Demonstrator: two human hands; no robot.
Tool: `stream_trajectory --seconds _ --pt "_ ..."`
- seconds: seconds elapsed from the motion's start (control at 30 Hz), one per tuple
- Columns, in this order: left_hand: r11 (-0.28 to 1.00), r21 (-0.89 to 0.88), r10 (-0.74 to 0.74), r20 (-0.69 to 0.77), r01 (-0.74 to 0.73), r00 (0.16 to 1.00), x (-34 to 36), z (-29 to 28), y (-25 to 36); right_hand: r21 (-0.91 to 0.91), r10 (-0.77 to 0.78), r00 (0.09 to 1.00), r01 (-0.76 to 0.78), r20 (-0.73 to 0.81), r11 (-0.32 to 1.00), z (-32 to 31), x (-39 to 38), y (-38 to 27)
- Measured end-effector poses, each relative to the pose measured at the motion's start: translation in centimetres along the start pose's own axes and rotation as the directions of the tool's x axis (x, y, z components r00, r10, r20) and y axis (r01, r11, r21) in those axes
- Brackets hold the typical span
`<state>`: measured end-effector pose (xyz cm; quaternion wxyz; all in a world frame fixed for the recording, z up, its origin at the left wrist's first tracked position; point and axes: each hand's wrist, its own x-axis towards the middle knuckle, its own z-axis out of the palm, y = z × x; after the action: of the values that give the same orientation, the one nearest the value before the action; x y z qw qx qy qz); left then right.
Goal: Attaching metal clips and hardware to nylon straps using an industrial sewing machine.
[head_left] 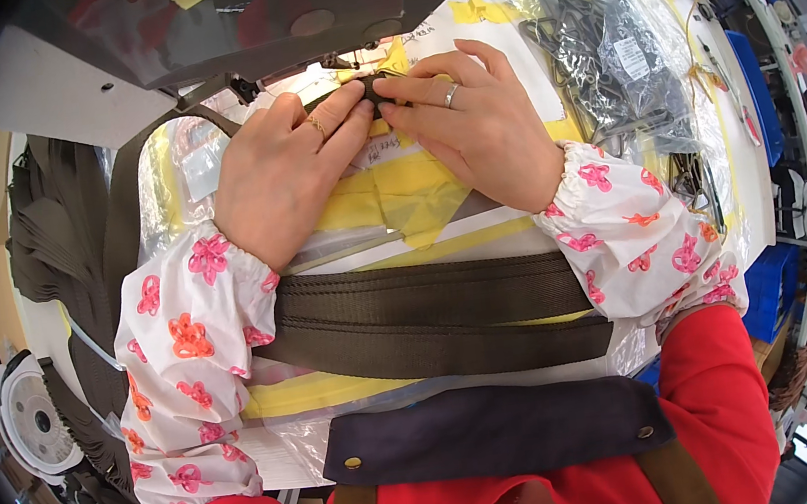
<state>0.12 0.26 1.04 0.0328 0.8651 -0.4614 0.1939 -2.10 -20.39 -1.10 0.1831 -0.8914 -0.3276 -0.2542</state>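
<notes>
Left hand [281, 174]: we see its fingers closed on a dark piece [372, 98] from the left.
Right hand [488, 119]: its fingers pinch the same piece from the right.
Dark piece: we find it between both sets of fingertips, near the machine's [275, 26] underside.
Straps [429, 294]: dark lengths across the worktop [754, 199], nearer the body.
Bag [607, 61]: clear, beyond the right hand.

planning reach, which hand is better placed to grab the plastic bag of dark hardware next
Probably the right hand: the plastic bag lies to its right, while the left hand is farther away.
</notes>
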Motion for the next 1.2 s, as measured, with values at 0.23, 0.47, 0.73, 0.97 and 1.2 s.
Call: stream_trajectory --seconds 0.23,0.47,0.73,0.97,1.2 --pt "0.995 -0.016 0.096 0.039 -0.095 0.995 0.7 0.0 -1.2 -0.236 -0.015 0.996 0.036 0.090 0.971 -0.3 0.5 -0.2" --pt "0.964 -0.197 -0.178 0.023 0.179 0.984 -0.6 0.4 0.6 -0.246 -0.021 0.995 0.044 0.097 0.968 -0.6 0.6 -0.9" --pt "0.937 -0.250 -0.237 0.052 0.243 0.970 -0.1 0.0 0.5 -0.205 -0.024 0.997 0.039 0.078 0.978 -0.7 0.9 -0.9" --pt "0.943 -0.233 -0.242 0.007 0.237 0.970 0.2 0.8 0.0 -0.219 -0.017 0.995 0.038 0.096 0.975 -0.4 1.1 -0.1" --pt "0.945 -0.248 -0.224 -0.016 0.213 0.975 0.2 0.7 -0.2 -0.207 -0.019 0.994 0.041 0.106 0.977 -0.3 1.0 0.0"
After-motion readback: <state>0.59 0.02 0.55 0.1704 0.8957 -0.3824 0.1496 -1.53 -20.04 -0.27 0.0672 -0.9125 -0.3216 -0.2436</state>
